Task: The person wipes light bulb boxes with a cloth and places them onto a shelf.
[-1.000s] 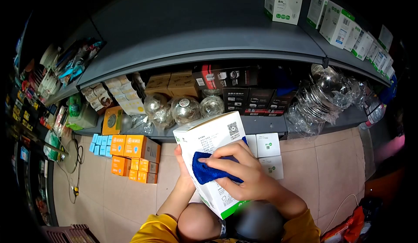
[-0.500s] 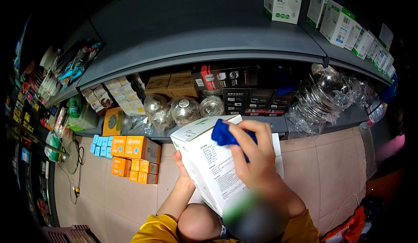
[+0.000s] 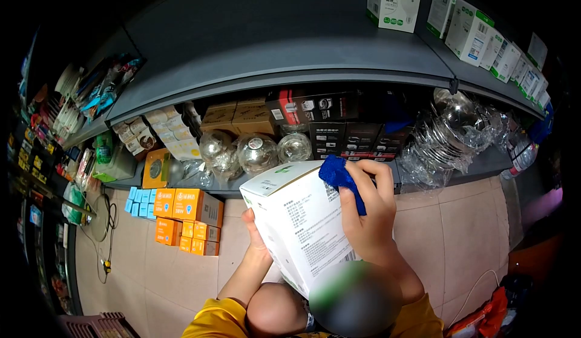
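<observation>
A large white carton (image 3: 302,229) with printed text and green marks is tilted in front of my lap. My left hand (image 3: 257,235) grips its left side, with the thumb showing and the other fingers hidden behind or under it. A blue cloth (image 3: 341,179) is bunched in my right hand (image 3: 372,214), pinched between thumb and fingers. The cloth lies against the carton's upper right edge. A dark, blurred round shape covers the lower end of the carton.
Orange boxes (image 3: 196,208) and small light blue boxes (image 3: 140,203) stand on the tiled floor at left. Ahead, a grey shelf (image 3: 266,59) bears white-green cartons (image 3: 469,32). Below it sit plastic-wrapped metal bowls (image 3: 257,153), black boxes (image 3: 345,138) and stacked metalware (image 3: 451,129).
My right hand has slid the blue cloth rightward across the carton to its right edge, uncovering more printed text. The left hand stays in nearly the same place.
</observation>
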